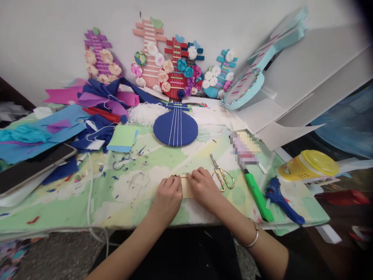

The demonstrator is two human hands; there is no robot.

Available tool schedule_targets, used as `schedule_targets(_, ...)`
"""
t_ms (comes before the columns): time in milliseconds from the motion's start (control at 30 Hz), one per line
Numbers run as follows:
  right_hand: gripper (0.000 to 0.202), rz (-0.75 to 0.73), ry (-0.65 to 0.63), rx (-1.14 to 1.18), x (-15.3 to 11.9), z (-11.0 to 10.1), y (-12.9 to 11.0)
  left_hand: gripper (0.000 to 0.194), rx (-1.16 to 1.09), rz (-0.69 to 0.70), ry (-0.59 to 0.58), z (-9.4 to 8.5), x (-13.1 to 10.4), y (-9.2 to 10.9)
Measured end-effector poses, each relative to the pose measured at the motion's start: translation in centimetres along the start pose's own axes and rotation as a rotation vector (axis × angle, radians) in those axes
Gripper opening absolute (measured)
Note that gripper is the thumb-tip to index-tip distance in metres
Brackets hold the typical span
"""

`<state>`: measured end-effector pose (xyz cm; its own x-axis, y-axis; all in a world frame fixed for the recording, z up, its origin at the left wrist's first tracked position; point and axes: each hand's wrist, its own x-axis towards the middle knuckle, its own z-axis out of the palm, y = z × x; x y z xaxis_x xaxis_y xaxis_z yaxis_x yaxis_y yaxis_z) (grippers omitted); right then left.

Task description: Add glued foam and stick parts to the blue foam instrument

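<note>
A small pale yellow paper (187, 191) lies on the table between my hands. The fingers of my left hand (169, 194) are bent and pressed together at its far left edge. At the same edge, my right hand (205, 190) pinches from the other side. A thin strip or rolled edge of the paper runs between the fingertips; the fingers partly hide it. Gold-handled scissors (220, 171) rest just beyond my right hand. Farther back, a dark blue lute-shaped piece (175, 126) with white strings lies flat.
To the right are a green-handled tool (258, 196), a blue glue gun (282, 200) and a yellow-lidded cup (309, 165). A phone (35, 167), coloured fabric (101, 95) and green paper squares (124, 137) lie left. A white cable (90, 194) crosses the table edge. Several decorated lutes (175, 83) lean on the wall.
</note>
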<state>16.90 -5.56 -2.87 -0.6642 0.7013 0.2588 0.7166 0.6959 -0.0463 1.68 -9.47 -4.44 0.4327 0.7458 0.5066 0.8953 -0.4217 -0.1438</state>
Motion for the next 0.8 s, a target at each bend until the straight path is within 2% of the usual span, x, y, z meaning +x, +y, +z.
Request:
schedule_targets(200, 0.025, 0.145, 0.109, 0.017, -0.5, 0.6, -1.1, 0.026, -0.043, -0.02, -0.006, 0.2, -0.1, -0.1)
schedule_targets(433, 0.024, 0.223, 0.128, 0.079, -0.4, 0.4, -1.6, 0.028, -0.045, -0.041, 0.039, 0.4, -0.1, 0.0)
schedule_targets(633, 0.032, 0.391, 0.181, 0.095, -0.6, 0.7, -3.1, 0.029, -0.031, -0.086, 0.084, 0.5, -0.4, 0.4)
schedule_targets(800, 0.036, 0.473, 0.202, 0.116, -0.9, 1.1, -4.2, 0.029, -0.021, -0.115, 0.09, 0.6, -0.6, 0.7)
